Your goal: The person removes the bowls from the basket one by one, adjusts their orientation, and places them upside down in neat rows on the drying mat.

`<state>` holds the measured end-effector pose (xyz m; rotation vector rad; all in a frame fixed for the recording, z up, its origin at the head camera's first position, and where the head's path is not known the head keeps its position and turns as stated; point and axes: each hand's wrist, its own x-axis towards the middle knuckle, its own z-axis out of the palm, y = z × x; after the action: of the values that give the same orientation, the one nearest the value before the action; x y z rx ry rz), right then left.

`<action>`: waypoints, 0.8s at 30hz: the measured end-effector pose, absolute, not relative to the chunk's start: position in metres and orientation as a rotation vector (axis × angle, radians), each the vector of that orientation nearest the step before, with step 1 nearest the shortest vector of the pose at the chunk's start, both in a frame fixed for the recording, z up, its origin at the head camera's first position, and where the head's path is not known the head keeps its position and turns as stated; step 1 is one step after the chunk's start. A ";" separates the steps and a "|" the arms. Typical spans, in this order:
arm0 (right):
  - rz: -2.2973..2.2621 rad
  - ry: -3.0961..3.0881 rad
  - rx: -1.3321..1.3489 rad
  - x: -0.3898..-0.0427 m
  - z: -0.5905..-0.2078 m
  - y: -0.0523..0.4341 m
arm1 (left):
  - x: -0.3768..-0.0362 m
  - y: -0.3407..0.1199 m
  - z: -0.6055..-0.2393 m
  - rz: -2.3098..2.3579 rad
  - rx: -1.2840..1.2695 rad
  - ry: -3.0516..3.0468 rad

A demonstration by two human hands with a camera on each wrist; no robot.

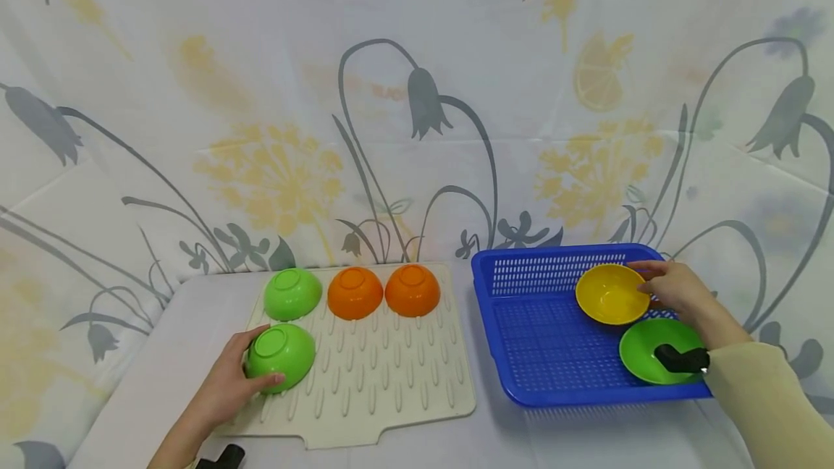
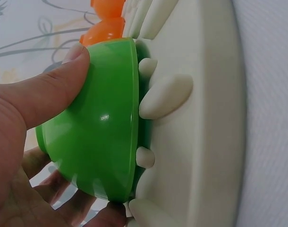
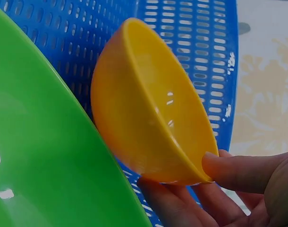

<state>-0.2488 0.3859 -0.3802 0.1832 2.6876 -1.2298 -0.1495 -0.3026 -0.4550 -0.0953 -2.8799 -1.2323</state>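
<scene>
My left hand [image 1: 224, 382] grips a green bowl [image 1: 281, 359] from its left side, thumb and fingers spread round it. That bowl lies upside down on the front left of a cream drying mat [image 1: 365, 411]; in the left wrist view its rim meets the mat's raised ridges [image 2: 166, 97]. My right hand [image 1: 680, 295] pinches the rim of a yellow bowl [image 1: 611, 295], thumb inside and fingers beneath, as the right wrist view shows. This bowl is upright and tilted, in the back right of a blue basket [image 1: 489, 342]. Nearer me in the basket sits a green bowl [image 1: 641, 353].
Behind the held green bowl, another green bowl [image 1: 292, 295] and two orange bowls, one in the middle [image 1: 355, 295] and one at right [image 1: 413, 292], stand upside down in a row on the mat. A flower-printed curtain [image 1: 417, 165] hangs behind the white table surface.
</scene>
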 end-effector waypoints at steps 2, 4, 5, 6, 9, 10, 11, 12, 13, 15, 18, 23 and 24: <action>-1.245 2.686 0.165 -0.249 -0.380 0.386 | -0.149 -0.303 -0.455 -1.230 -0.093 -2.878; -1.261 2.683 0.153 -0.249 -0.380 0.385 | -0.149 -0.303 -0.455 -1.230 -0.090 -2.881; -1.270 2.680 0.150 -0.249 -0.380 0.385 | -0.148 -0.302 -0.455 -1.233 -0.088 -2.884; -1.282 2.676 0.148 -0.249 -0.380 0.384 | -0.148 -0.302 -0.455 -1.233 -0.086 -2.888; -1.314 2.662 0.147 -0.249 -0.380 0.381 | -0.147 -0.301 -0.454 -1.231 -0.081 -2.904; -1.323 2.659 0.144 -0.248 -0.380 0.380 | -0.147 -0.301 -0.454 -1.225 -0.080 -2.911; -1.333 2.654 0.142 -0.248 -0.379 0.379 | -0.147 -0.301 -0.454 -1.218 -0.078 -2.914; -1.335 2.654 0.136 -0.247 -0.378 0.377 | -0.147 -0.301 -0.454 -1.209 -0.079 -2.919; -1.333 2.655 0.125 -0.246 -0.377 0.376 | -0.148 -0.301 -0.454 -1.199 -0.080 -2.924; -1.340 2.653 0.099 -0.245 -0.373 0.373 | -0.148 -0.301 -0.453 -1.179 -0.082 -2.931; -1.353 2.658 0.053 -0.243 -0.366 0.366 | -0.148 -0.301 -0.452 -1.156 -0.090 -2.933; -1.384 2.658 0.007 -0.239 -0.354 0.352 | -0.149 -0.301 -0.451 -1.145 -0.089 -2.936; -1.387 2.657 -0.001 -0.238 -0.351 0.349 | -0.149 -0.301 -0.451 -1.145 -0.084 -2.939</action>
<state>-0.2383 0.3487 -0.3509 -0.0006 2.6575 -1.3871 -0.1486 -0.3013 -0.4507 -0.0839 -2.9392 -1.1446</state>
